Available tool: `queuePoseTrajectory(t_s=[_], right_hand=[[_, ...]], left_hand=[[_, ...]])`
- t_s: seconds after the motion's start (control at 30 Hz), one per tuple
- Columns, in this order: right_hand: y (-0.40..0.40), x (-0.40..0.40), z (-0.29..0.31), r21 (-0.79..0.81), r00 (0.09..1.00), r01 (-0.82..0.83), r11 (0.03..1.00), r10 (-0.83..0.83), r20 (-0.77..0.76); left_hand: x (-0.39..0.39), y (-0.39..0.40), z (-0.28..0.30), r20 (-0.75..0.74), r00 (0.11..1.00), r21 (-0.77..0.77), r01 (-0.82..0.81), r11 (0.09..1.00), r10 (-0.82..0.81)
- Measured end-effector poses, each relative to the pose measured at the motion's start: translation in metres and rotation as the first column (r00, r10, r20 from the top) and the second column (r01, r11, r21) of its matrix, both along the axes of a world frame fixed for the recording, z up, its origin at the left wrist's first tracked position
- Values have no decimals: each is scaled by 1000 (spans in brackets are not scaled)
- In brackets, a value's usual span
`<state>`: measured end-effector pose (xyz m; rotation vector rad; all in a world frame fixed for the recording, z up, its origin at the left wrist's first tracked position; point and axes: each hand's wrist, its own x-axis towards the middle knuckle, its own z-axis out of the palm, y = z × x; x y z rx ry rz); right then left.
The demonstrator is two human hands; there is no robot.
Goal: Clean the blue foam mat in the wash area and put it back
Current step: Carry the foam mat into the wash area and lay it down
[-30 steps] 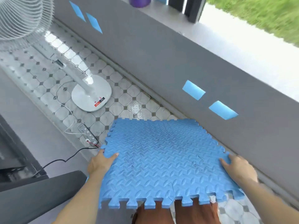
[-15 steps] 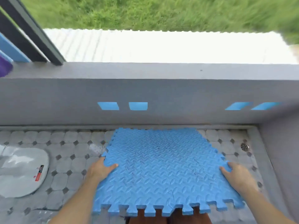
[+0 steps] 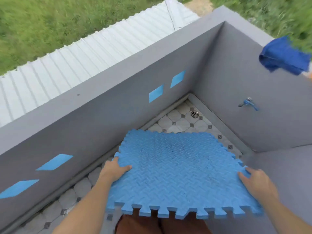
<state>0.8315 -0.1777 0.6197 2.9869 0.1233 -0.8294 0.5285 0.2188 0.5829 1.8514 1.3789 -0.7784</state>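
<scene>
A blue foam mat with jigsaw edges and a ribbed top is held flat in front of me, above the tiled floor. My left hand grips its left edge, thumb on top. At the right edge my right hand holds it the same way. Faint dark marks show on the mat's surface. Beyond its far edge lies the tiled wash corner with a round floor drain.
A low grey wall with blue rectangular openings runs along the left and meets a second grey wall at the corner. A blue-handled tap sticks out of the right wall. A dark blue cloth hangs over the wall top. Corrugated roofing and grass lie outside.
My view has swung right from the fan area to the wash corner with the drain and tap. Both hands keep the same grip on the mat, which is carried along.
</scene>
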Motion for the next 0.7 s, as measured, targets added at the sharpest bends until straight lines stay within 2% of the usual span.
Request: queuePoseTrajectory(t_s=[0.23,0.47,0.63,0.7], right_hand=[[-56,47,-20,-1,961,276,961,-276,-5],[-71,42,-52,8,861,509,861,-509,-25],[-61,45,-110,-3,776,631,776,-631,6],[-55,52,-164,3,747,664,748,-664,15]], left_hand=[[162,8,-14,23,967,50,251,967,-253],[280,25,-40,38,893,56,447,893,-449],[349,35,-102,58,837,68,540,839,-544],[374,39,-158,75,824,82,556,827,-561]])
